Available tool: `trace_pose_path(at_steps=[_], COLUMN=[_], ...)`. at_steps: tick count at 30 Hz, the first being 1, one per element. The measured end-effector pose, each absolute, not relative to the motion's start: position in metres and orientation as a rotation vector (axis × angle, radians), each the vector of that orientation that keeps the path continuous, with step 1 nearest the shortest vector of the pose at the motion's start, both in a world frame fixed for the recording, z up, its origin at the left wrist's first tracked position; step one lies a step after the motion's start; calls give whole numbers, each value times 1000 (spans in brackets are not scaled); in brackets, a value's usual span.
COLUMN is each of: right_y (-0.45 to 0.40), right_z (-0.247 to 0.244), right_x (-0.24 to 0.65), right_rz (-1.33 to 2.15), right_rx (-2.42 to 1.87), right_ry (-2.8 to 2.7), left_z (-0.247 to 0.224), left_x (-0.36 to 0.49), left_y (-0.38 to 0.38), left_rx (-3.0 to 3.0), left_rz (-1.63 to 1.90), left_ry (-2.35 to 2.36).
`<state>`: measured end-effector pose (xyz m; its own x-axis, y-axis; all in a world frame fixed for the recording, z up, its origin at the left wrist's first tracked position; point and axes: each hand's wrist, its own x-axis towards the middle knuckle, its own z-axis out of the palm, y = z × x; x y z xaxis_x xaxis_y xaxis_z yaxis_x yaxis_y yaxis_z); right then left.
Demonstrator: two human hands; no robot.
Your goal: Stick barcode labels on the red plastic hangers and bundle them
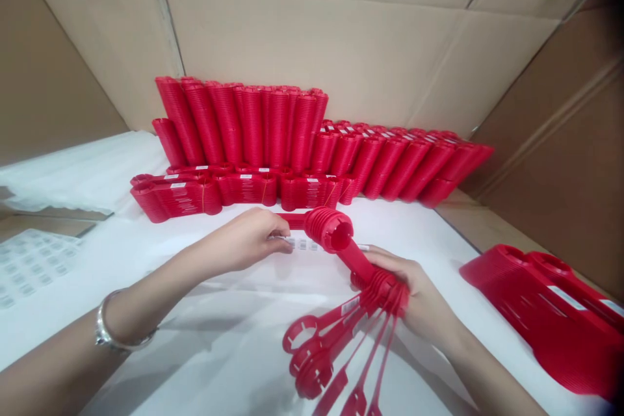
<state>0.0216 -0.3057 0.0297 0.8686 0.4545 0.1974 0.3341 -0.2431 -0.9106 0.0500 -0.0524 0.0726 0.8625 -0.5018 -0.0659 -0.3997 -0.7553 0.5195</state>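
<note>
My left hand [256, 239] is closed in a pinch at the left end of a narrow strip of barcode labels [312, 245]. The strip runs across to the fingers of my right hand [422, 292]. That right hand is wrapped round a bundle of red plastic ring-ended pieces [363, 260]. Some of them fan out downward, with rings at their lower ends, and a white barcode label [350, 305] shows on one. A stack of rings at the bundle's top tilts toward me. Behind it lies another red piece or stack [292, 221], partly hidden by my left hand and the bundle.
Tall red stacks [253, 127] and banded, labelled bundles [168, 198] line the back of the white surface [234, 338]. Another labelled stack [536, 312] lies at right. Label sheets [36, 263] and white wrapping [82, 166] are at left. Cardboard walls [316, 32] enclose the area.
</note>
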Motion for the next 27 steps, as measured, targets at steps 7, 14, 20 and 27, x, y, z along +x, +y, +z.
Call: trace_pose_path(at_steps=[7,14,20,27], right_y=[-319,-326,-337,-344], right_z=[24,26,25,26], right_x=[33,37,40,46], right_rz=[105,139,77,84], right_rx=[-1892,-1928,-1967,-2000], right_ry=[-579,-560,-517,-489], left_z=[74,71,76,76], left_x=[58,61,64,64], left_y=[-41,-42,-36,-36], left_rx=[2679,2608,2659,2605], left_rz=[-269,-318,-241,-269], left_ry=[-549,-560,-455,-481])
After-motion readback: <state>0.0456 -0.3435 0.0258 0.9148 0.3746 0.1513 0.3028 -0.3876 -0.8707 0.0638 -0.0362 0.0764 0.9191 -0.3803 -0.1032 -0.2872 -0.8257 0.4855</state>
